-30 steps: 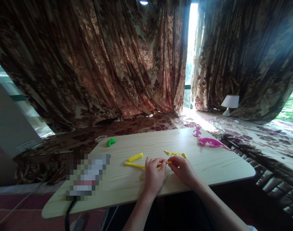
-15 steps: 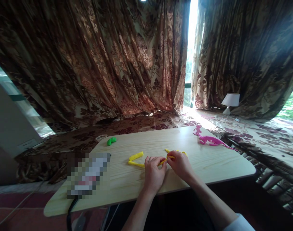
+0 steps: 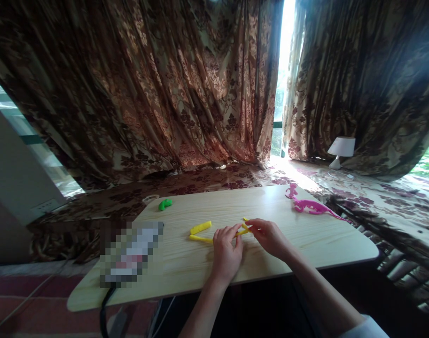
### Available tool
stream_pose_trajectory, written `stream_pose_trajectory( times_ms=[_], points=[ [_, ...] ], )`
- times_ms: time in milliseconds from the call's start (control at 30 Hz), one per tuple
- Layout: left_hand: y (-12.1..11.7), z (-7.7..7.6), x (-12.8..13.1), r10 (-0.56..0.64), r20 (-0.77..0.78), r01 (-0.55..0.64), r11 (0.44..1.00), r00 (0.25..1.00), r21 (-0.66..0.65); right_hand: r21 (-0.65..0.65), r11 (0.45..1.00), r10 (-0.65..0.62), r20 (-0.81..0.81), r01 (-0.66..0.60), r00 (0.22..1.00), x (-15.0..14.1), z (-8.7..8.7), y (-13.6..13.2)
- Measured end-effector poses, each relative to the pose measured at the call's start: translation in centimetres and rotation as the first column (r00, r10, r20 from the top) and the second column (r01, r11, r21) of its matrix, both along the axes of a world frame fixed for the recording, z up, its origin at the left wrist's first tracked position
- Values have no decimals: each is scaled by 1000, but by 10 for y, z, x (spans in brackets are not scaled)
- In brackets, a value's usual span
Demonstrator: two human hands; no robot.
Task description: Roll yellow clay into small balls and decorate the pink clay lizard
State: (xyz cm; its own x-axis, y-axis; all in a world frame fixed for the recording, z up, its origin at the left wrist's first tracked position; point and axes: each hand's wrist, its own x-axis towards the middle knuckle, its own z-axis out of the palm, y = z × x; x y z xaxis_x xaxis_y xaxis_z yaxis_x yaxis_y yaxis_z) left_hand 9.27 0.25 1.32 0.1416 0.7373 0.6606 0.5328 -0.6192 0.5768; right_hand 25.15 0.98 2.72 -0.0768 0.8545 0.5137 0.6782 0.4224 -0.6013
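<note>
A thin yellow strip, like modelling clay, lies bent across the middle of the table. My left hand is closed over it, fingertips and thumb pinching it near its middle. To the right, my right hand pinches the strip with thumb and fingertips; part of it is hidden behind these fingers. A short yellow end pokes out beyond my right fingertips. The strip's far left part folds back into a wider, flatter yellow piece.
A green curved lump sits at the table's back left. Long pink pieces lie at the back right, one trailing over the edge. On the left is a blurred-out object with a black cable. A white lamp stands beyond the table.
My right hand has loosened its curl and shifted slightly right, leaving a little more strip showing between the hands. My left hand stays in place. The view has turned slightly.
</note>
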Motion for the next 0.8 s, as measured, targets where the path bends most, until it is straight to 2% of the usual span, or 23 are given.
stream_pose_trajectory(
  times_ms=[133, 367, 500, 600, 800],
  points=[
    [0, -2, 0, 38, 43, -38, 999, 998, -4, 33, 999, 27, -9, -27, 1000, -4, -1, -5],
    [1, 2, -2, 16, 46, -16, 1000, 999, 4, 22, 997, 77, 91, -80, 993, -13, 12, -20],
    [-1, 4, -1, 33, 50, -33, 999, 998, 5, 17, 1000, 21, 142, -23, 990, -15, 16, -27],
    [-2, 5, -1, 26, 46, -26, 1000, 999, 3, 10, 999, -41, 156, 40, 987, -20, 13, -24],
    [-3, 6, -2, 27, 52, -28, 999, 998, 20, 14, 975, -224, 97, 224, 970, -16, 8, 15]
  ],
)
